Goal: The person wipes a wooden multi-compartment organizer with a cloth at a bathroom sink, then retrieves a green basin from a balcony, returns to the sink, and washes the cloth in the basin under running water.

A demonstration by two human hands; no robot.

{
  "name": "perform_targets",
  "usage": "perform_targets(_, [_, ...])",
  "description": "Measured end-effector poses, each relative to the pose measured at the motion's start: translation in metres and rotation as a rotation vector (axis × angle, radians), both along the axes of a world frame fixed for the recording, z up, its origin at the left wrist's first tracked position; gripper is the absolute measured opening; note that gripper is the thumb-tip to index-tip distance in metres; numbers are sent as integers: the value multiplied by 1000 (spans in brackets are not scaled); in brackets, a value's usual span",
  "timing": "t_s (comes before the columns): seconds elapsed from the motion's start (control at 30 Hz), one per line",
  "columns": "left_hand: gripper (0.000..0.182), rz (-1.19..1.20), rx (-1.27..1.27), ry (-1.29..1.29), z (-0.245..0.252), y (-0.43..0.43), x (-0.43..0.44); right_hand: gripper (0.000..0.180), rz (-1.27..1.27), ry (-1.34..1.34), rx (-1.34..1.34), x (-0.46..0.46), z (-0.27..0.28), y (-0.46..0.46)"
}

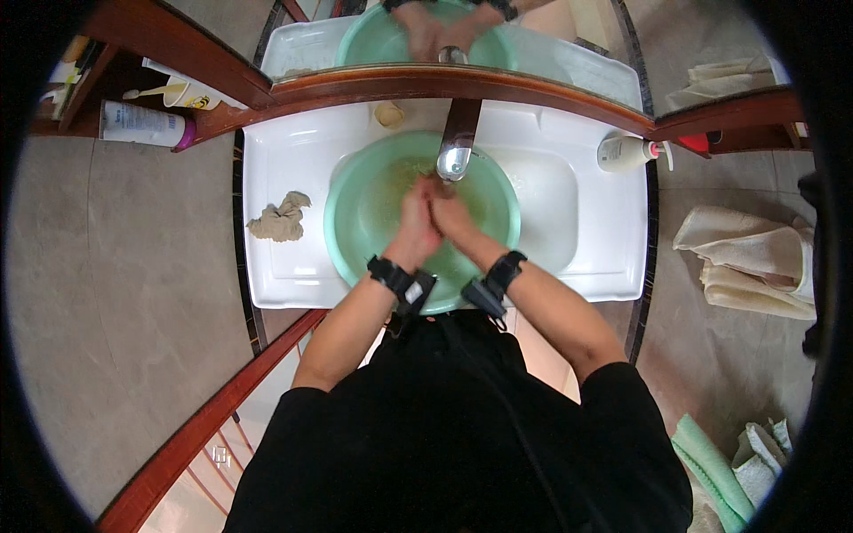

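Note:
A green plastic basin (346, 220) with cloudy water in it stands in the white washbasin (546, 213), beneath a chrome faucet (455, 160). My left hand (418, 220) and my right hand (452, 212) are pressed together over the basin, just below the spout. Both are blurred, and their fingers overlap. Whether anything small lies between them cannot be told. Black straps with small dark devices circle both wrists. On the washbasin's left ledge lies a crumpled beige-grey cloth (280, 218).
A pump bottle (625, 154) lies at the right rear. A small yellowish round item (389, 114) sits behind the basin. The mirror's wooden frame (400, 78) crosses behind the faucet. Left, a shelf holds a tube (143, 124) and a cup (190, 95). Towels (746, 260) hang right.

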State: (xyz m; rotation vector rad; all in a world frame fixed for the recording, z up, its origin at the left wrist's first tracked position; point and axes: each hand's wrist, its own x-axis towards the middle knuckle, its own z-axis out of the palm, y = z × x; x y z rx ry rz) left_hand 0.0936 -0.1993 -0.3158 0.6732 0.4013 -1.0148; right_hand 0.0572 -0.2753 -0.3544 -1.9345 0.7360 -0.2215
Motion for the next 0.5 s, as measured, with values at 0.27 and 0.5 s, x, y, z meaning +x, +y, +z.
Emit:
perform_targets(0.27, [58,-101,-94,63,-18,17,11,37,-95,-109,646,-46,32,-56])
perform_targets(0.5, [35,-145,7,-141,-50,-6,16,35,514,-160,-612,-72,64,-32])
